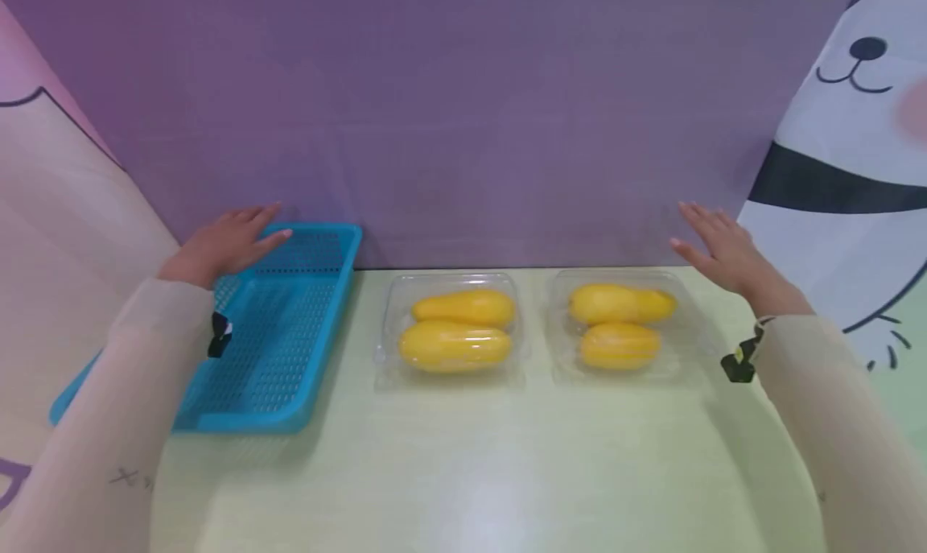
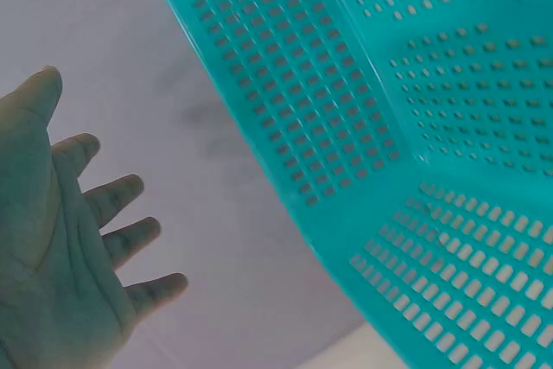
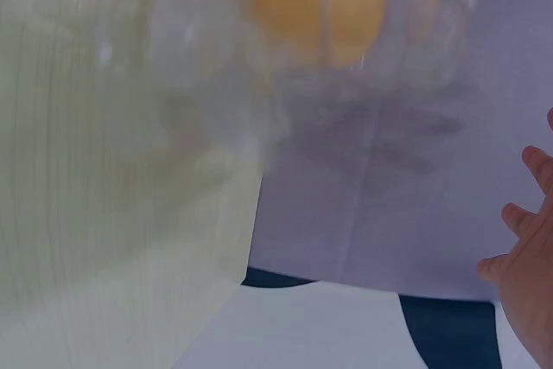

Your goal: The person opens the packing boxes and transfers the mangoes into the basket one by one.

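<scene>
My left hand (image 1: 228,243) hovers over the far left part of a blue perforated plastic basket (image 1: 290,360), its fingers spread and holding nothing. In the left wrist view the same hand (image 2: 69,239) is apart from the basket wall (image 2: 294,75). My right hand (image 1: 727,251), fingers extended, is raised beyond the right-hand clear plastic box (image 1: 688,348). Inside that box lie two yellow squash-like vegetables (image 1: 619,345). A second clear box (image 1: 387,328) in the middle holds two more yellow squash-like vegetables (image 1: 456,346). The right wrist view shows the right fingers (image 3: 523,218) touching nothing.
The pale table (image 1: 492,456) carries the basket and both boxes. A purple cloth backdrop (image 1: 463,118) rises behind the table's far edge. Printed cartoon panels (image 1: 854,239) stand at the right and left sides.
</scene>
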`<state>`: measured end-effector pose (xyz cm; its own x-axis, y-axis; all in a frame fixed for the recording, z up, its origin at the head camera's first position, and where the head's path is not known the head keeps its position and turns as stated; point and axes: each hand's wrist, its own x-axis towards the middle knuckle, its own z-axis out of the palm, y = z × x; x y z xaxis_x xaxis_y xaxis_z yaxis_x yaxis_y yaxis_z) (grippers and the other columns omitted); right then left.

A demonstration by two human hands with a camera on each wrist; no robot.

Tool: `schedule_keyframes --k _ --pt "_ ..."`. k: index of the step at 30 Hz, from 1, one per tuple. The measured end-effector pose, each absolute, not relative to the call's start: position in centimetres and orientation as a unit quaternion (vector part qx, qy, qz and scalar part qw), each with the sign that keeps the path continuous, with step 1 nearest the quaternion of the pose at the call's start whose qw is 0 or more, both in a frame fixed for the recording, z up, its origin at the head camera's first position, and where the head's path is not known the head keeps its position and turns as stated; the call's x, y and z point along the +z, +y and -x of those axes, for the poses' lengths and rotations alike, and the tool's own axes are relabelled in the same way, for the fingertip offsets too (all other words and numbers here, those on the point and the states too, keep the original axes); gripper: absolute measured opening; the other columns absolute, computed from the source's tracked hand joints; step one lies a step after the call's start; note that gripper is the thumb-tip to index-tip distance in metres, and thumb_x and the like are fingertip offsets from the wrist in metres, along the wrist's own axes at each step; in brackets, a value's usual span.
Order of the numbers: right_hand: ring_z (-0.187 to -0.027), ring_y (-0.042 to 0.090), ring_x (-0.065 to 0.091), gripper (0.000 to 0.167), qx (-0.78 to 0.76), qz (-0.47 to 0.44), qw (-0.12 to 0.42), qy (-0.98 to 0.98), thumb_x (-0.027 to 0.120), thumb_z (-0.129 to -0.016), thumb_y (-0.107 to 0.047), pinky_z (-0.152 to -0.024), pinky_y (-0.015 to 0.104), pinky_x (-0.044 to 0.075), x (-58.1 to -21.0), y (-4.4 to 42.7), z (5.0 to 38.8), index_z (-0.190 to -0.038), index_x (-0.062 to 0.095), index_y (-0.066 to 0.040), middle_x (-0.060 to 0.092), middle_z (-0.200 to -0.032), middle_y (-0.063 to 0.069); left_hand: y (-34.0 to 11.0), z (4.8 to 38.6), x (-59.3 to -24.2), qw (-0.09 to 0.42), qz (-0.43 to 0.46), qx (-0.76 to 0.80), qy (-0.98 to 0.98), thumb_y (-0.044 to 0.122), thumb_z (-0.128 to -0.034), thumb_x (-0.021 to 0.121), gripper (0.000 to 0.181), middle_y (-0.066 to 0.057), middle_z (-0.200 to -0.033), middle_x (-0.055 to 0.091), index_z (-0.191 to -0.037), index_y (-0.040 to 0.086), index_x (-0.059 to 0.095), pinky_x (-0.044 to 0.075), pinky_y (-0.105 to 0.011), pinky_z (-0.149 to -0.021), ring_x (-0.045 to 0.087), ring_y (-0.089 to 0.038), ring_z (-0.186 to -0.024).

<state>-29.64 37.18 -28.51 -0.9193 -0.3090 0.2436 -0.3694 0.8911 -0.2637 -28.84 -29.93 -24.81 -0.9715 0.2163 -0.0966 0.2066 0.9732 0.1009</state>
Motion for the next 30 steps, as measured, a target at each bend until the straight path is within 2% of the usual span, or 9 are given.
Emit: schedule_keyframes --k 5,11,17,21,28,30 --pt "-0.138 0.05 0.002 0.067 0.155 -0.197 0.092 -0.964 0.039 -0.1 -0.041 -0.11 0.062 -0.006 -28.1 36.0 29.6 -0.151 0.014 -0.005 0.01 -0.153 0.028 -28.6 28.7 -24.4 0.055 -0.119 0.056 0.99 0.063 -0.0944 0.024 0.083 -0.031 -0.151 0.011 -0.151 0.006 0.004 0.014 -0.07 -0.102 0.009 -0.053 -0.134" --pt "-0.138 0.05 0.0 0.068 0.146 -0.193 0.08 -0.967 0.039 -0.099 -0.043 -0.104 0.07 -0.005 -27.8 35.2 29.2 -0.152 0.012 -0.011 0.008 -0.155 0.024 -27.2 28.8 -24.2 0.054 -0.128 0.045 0.989 0.058 -0.0971 0.025 0.077 -0.031 -0.151 0.011 -0.151 0.007 0.004 0.015 -0.07 -0.102 0.01 -0.054 -0.134" --pt "-0.139 0.049 -0.001 0.068 0.15 -0.196 0.071 -0.967 0.04 -0.099 -0.042 -0.104 0.07 -0.005 -27.6 34.7 28.8 -0.152 0.011 -0.012 0.007 -0.155 0.023 -26.2 28.8 -24.1 0.054 -0.135 0.046 0.988 0.056 -0.098 0.024 0.075 -0.03 -0.151 0.011 -0.151 0.007 0.004 0.013 -0.07 -0.103 0.009 -0.054 -0.134" --pt "-0.139 0.048 -0.002 0.068 0.155 -0.201 0.07 -0.965 0.041 -0.099 -0.042 -0.107 0.067 -0.006 -27.6 34.3 28.6 -0.152 0.01 -0.013 0.007 -0.155 0.023 -25.6 28.7 -24.0 0.058 -0.139 0.054 0.987 0.056 -0.0978 0.026 0.075 -0.029 -0.152 0.009 -0.152 0.009 0.002 0.013 -0.069 -0.104 0.008 -0.054 -0.135" --pt "-0.14 0.046 0.0 0.067 0.157 -0.241 0.094 -0.953 0.044 -0.099 -0.038 -0.112 0.056 -0.007 -28.2 32.8 28.3 -0.151 0.016 -0.008 0.01 -0.154 0.024 -24.3 27.9 -24.1 0.065 -0.147 0.066 0.985 0.056 -0.0975 0.028 0.076 -0.029 -0.153 0.008 -0.152 0.009 0.003 0.012 -0.069 -0.105 0.007 -0.053 -0.136" --pt "-0.14 0.046 0.0 0.067 0.155 -0.241 0.094 -0.953 0.045 -0.098 -0.038 -0.112 0.057 -0.005 -28.3 32.3 28.2 -0.151 0.016 -0.008 0.011 -0.154 0.023 -23.8 27.8 -24.1 0.064 -0.148 0.067 0.985 0.057 -0.097 0.027 0.077 -0.028 -0.153 0.008 -0.152 0.01 0.004 0.013 -0.068 -0.105 0.007 -0.053 -0.136"
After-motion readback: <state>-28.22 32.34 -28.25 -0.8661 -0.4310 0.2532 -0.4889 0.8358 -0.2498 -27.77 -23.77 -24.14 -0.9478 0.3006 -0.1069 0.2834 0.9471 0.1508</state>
